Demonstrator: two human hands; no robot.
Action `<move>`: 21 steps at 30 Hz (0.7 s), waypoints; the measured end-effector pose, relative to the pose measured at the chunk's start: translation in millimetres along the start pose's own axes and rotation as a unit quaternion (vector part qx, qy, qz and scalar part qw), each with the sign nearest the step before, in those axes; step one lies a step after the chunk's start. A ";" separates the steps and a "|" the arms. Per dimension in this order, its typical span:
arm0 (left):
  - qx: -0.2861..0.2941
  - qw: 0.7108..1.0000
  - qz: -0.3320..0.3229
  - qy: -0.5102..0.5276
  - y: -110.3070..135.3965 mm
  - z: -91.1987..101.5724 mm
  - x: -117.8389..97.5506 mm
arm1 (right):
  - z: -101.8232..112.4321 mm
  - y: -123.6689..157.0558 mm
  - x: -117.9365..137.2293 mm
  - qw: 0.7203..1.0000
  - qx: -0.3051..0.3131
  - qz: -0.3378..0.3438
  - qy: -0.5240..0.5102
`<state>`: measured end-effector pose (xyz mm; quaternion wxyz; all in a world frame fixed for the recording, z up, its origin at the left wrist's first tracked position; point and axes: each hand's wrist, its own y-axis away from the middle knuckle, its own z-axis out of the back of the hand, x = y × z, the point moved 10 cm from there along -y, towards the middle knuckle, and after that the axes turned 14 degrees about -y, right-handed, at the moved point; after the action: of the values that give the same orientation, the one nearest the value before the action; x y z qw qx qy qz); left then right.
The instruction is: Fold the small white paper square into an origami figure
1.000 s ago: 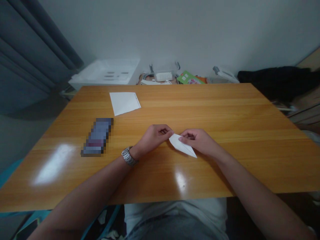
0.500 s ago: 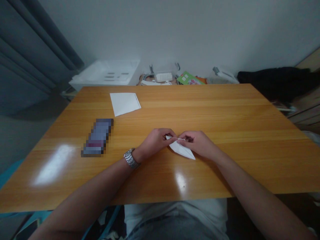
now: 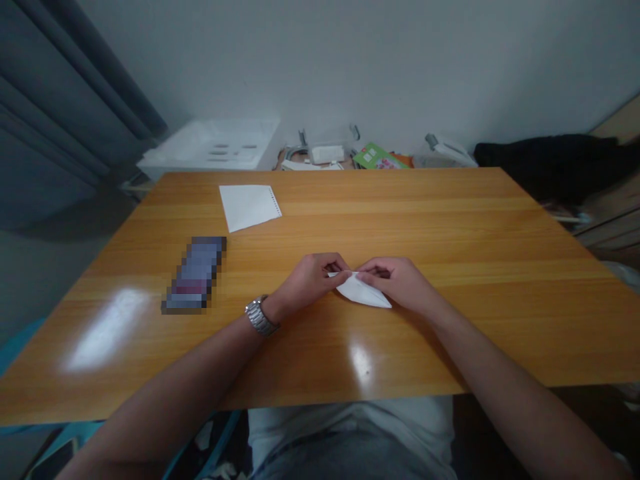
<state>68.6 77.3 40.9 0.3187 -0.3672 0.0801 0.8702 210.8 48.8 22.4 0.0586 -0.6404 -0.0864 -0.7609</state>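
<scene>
A folded piece of white paper (image 3: 364, 293) is held between both hands over the wooden table (image 3: 430, 227). My left hand (image 3: 316, 277), with a metal watch (image 3: 261, 316) on its wrist, pinches the paper's upper left end between thumb and fingers. Close beside it, my right hand (image 3: 397, 280) is closed on the paper's upper edge, thumb on the near face. The folded paper tapers to a point at its lower right. My fingertips behind the paper are partly hidden.
A white sheet (image 3: 250, 207) with a perforated edge lies at the table's far left. Nearer, a blurred-out phone-shaped thing (image 3: 195, 275) rests on the table. Beyond the far edge are a white plastic tub (image 3: 210, 147) and a green booklet (image 3: 377, 157).
The folded paper has tilted, its pointed lower end rising slightly, and more of its upper edge shows. Both hands have shifted a little and keep their grip.
</scene>
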 end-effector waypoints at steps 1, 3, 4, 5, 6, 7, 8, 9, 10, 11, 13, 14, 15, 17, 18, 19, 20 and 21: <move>0.001 1.000 0.000 0.002 -0.1 -1.7 0.6 | -1.0 0.2 1.0 1.000 0.005 0.005 0.003; 0.002 1.000 -0.004 0.010 0.0 -4.4 0.8 | -2.1 0.6 3.0 1.000 0.008 0.013 0.013; 0.003 1.000 -0.005 0.013 0.1 -5.2 0.6 | -2.2 0.7 3.6 1.000 0.008 0.015 0.018; 0.004 1.000 -0.005 0.014 0.3 -5.6 0.3 | -2.4 0.9 3.7 1.000 0.009 0.015 0.023; 0.005 1.000 -0.003 0.012 0.5 -5.6 0.0 | -2.3 1.0 3.7 0.999 0.008 0.014 0.027; 0.006 1.000 -0.001 0.009 0.7 -5.2 -0.5 | -2.2 1.1 3.8 0.999 0.007 0.014 0.031; 0.007 1.000 0.001 0.003 0.9 -4.4 -1.2 | -1.9 1.3 4.2 0.999 0.006 0.015 0.034; 0.008 1.000 0.002 -0.005 1.1 -3.5 -2.1 | -1.7 1.4 5.0 0.999 0.005 0.018 0.037; 0.008 1.000 0.001 -0.011 1.2 -2.4 -3.0 | -1.3 1.6 5.8 0.999 0.003 0.021 0.040; 0.008 1.000 0.000 -0.017 1.2 -1.4 -3.9 | -1.0 1.7 6.6 0.999 0.001 0.023 0.043; 0.004 1.000 -0.003 -0.021 1.2 0.5 -5.1 | -0.5 1.6 7.1 0.999 -0.003 0.023 0.041; 0.000 1.000 -0.005 -0.020 1.2 1.5 -5.1 | -0.1 1.3 6.7 0.999 -0.007 0.020 0.037; -0.005 1.000 -0.005 -0.018 1.2 2.4 -4.8 | 0.3 0.9 5.9 0.999 -0.010 0.017 0.030; -0.012 1.000 -0.004 -0.013 1.1 3.5 -3.3 | 1.8 0.0 3.3 1.000 -0.019 0.012 0.007; -0.014 1.000 -0.001 -0.011 1.0 3.9 -2.3 | 3.1 -0.5 1.5 1.000 -0.025 0.009 -0.005; -0.016 1.000 0.001 -0.010 0.9 4.2 -1.2 | 4.3 -0.9 -0.5 0.999 -0.029 0.004 -0.014; -0.017 1.000 0.004 -0.009 0.8 4.4 -0.3 | 5.3 -1.2 -2.4 0.999 -0.033 0.000 -0.020; -0.019 1.000 0.007 -0.009 0.6 4.6 0.5 | 6.1 -1.4 -3.9 0.999 -0.034 -0.003 -0.021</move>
<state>65.2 78.7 43.8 0.3062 -0.3649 0.0632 0.8770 217.1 51.3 19.4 0.0326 -0.6575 -0.0641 -0.7500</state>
